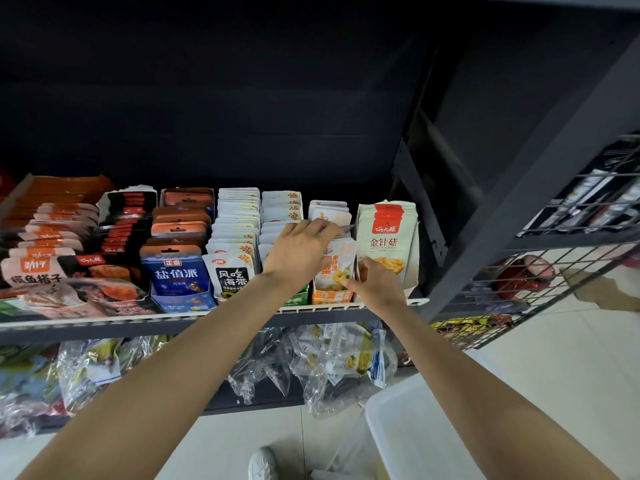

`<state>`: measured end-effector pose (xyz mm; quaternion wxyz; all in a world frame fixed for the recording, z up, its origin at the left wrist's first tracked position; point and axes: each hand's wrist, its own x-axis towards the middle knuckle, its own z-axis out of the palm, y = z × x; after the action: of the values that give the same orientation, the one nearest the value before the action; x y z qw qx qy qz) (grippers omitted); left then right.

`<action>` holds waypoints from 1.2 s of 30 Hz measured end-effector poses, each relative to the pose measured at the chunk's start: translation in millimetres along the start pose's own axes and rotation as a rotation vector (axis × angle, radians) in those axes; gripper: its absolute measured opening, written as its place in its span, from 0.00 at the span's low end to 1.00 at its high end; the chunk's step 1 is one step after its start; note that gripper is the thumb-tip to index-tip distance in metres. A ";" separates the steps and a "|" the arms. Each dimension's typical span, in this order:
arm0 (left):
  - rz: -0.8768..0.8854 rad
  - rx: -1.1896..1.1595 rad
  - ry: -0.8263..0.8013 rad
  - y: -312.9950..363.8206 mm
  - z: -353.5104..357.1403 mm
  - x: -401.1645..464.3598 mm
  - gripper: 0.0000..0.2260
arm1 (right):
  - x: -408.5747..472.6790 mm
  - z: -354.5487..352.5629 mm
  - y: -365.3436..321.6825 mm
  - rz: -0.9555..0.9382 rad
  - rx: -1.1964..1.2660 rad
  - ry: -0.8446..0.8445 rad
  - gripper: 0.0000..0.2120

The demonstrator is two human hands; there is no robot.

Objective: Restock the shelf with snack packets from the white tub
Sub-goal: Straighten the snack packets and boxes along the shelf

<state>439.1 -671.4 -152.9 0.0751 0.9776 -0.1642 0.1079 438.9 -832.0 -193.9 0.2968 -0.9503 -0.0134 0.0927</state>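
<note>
The snack packets (334,268) in hand are the orange-and-white ones in the row second from the right end of the shelf (221,315), standing upright in an orange display box just left of the red-topped mushroom packets (386,247). The step looks like seating packets into that row. The left hand (298,252) reaches over the top edges of the row, its fingers curled over the packet tops and holding them back or parting them. The right hand (372,282) pinches the lower right edge of the front packet between thumb and fingers.

Next, I judge, the packet needs sliding down until it sits square and upright behind the box front, label facing out; then a reach down to the white tub (415,431) for more. The tub sits on the floor at the lower right, well below the shelf; its contents cannot be seen from here.

The packets are flat, slick foil or plastic pouches with sealed edges and hang holes, thin enough to flop or slip if loosely packed. The shelf is dark metal with a pale front lip. Rows to the left hold blue, black-labelled and orange pouches in tight files. Below hang crinkled clear plastic bags (311,362); a wire rack (554,271) stands to the right.
</note>
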 end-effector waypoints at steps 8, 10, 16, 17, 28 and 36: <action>-0.087 0.015 -0.035 3.0 -1.8 7.4 0.19 | 1.8 0.9 1.5 -0.004 -0.015 0.000 0.17; -0.095 0.093 -0.056 7.8 -1.7 10.1 0.18 | 1.5 1.5 1.3 -0.005 -0.020 0.002 0.18; -0.116 0.260 -0.112 18.0 -8.3 25.0 0.12 | 4.7 -2.5 0.4 0.005 -0.045 -0.061 0.19; -0.149 0.258 -0.097 16.2 -9.6 27.7 0.12 | 5.0 -3.4 0.2 0.006 -0.045 -0.074 0.18; -0.240 -0.090 -0.121 -0.4 -7.4 28.8 0.30 | 6.1 -2.7 -0.7 0.016 -0.067 -0.072 0.16; 0.300 0.274 0.225 11.0 13.0 -1.9 0.20 | -6.3 -1.1 0.8 -0.090 -0.051 0.000 0.19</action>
<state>436.0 -683.4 -164.7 -0.0573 0.9251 -0.2822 0.2476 432.9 -833.8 -192.4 0.2763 -0.9560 -0.0588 0.0789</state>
